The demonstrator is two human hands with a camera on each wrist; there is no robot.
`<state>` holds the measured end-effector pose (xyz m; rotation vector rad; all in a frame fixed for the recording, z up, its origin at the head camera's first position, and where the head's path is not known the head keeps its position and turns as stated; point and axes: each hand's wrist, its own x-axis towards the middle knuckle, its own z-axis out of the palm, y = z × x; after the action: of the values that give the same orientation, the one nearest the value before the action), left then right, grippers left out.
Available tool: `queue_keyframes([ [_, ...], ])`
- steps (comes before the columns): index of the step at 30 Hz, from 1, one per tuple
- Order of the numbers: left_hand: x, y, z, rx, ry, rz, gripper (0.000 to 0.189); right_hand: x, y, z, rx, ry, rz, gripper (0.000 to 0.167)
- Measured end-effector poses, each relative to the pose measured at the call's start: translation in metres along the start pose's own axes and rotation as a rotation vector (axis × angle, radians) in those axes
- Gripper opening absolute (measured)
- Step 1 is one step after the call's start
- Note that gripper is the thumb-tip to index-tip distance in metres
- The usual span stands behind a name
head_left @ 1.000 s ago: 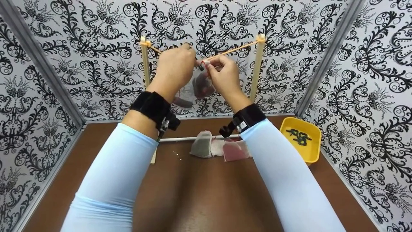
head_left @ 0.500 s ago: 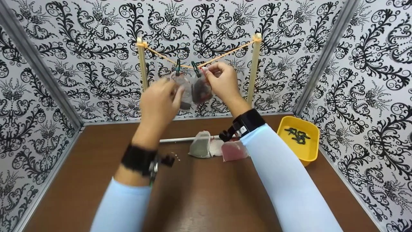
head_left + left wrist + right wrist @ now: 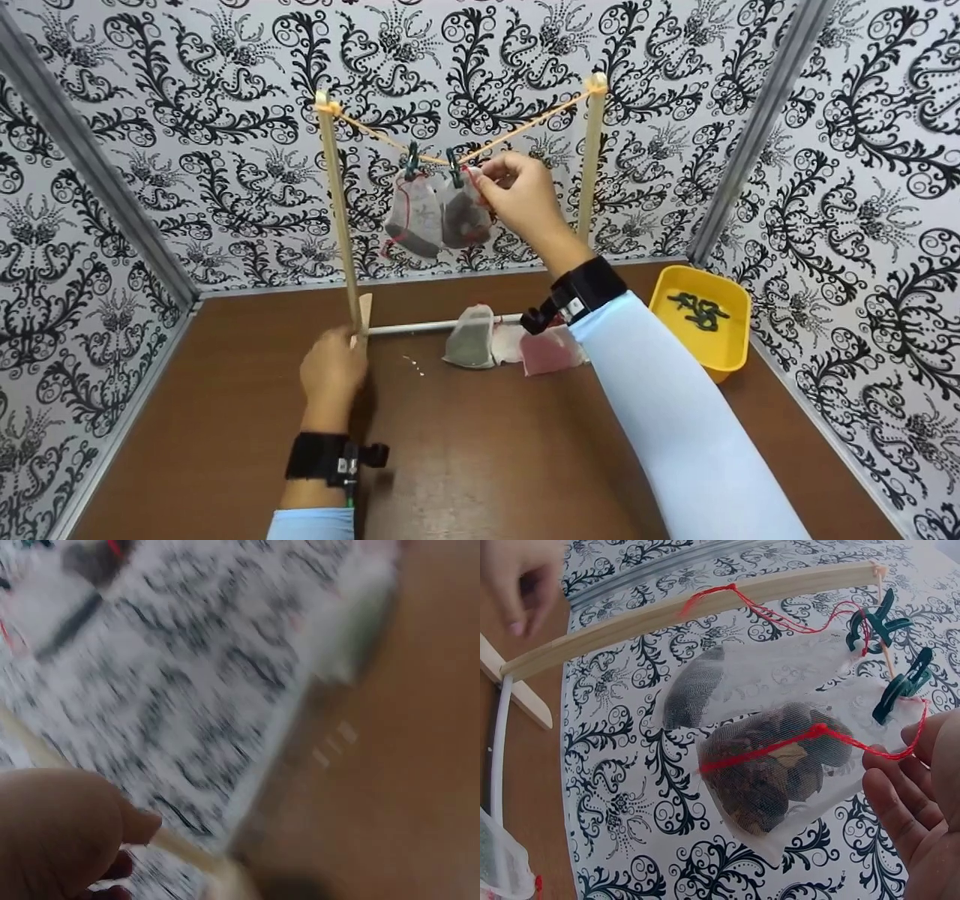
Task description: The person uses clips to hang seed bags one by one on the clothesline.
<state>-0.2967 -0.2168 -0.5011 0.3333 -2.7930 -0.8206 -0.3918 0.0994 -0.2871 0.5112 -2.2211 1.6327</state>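
Observation:
Two sheer drawstring bags with red cords hang from an orange string, each held by a dark green clothespin. The dark-filled drawstring bag (image 3: 772, 757) hangs on the right; my right hand (image 3: 525, 195) pinches its upper corner beside the clothespin (image 3: 904, 686). Left of it, the pale drawstring bag (image 3: 415, 214) has grey contents low down and its own clothespin (image 3: 412, 161). My left hand (image 3: 335, 367) is low by the foot of the left wooden post (image 3: 341, 210), holding nothing. Whether it touches the post I cannot tell. The left wrist view is blurred.
On the table lie a grey-green drawstring bag (image 3: 469, 341) and a pink drawstring bag (image 3: 546, 352), beside a white rod (image 3: 412, 328). At the right, a yellow tray (image 3: 731, 360) holds several clothespins (image 3: 701, 311). The right wooden post (image 3: 592, 157) carries the orange string's other end.
My left hand has left the clothespin on the string and moved down and left to the post's foot. My right hand has stayed at the dark-filled bag's corner.

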Motion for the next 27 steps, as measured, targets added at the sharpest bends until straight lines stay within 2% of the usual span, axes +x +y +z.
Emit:
queue_keyframes([
  [4,-0.002,-0.032,0.016,-0.021,-0.086,-0.124,0.044,-0.003,-0.001,0.001,0.008,-0.038,0.008,0.008],
  [7,-0.002,-0.041,0.021,-0.058,-0.104,-0.132,0.045,-0.004,-0.003,0.001,-0.003,-0.057,0.024,0.009],
  [12,-0.002,-0.039,0.024,-0.066,-0.119,-0.118,0.045,-0.008,-0.003,-0.009,-0.013,-0.072,0.079,0.014],
  [17,-0.003,-0.035,0.023,-0.046,-0.144,-0.131,0.044,-0.019,0.013,-0.035,-0.017,-0.066,0.103,0.018],
  [22,-0.002,-0.034,0.024,-0.049,-0.164,-0.14,0.045,-0.034,0.044,-0.072,-0.071,0.001,0.095,0.028],
  [27,0.0,-0.034,0.026,-0.053,-0.156,-0.138,0.044,-0.053,0.091,-0.11,-0.156,0.103,0.113,0.038],
])
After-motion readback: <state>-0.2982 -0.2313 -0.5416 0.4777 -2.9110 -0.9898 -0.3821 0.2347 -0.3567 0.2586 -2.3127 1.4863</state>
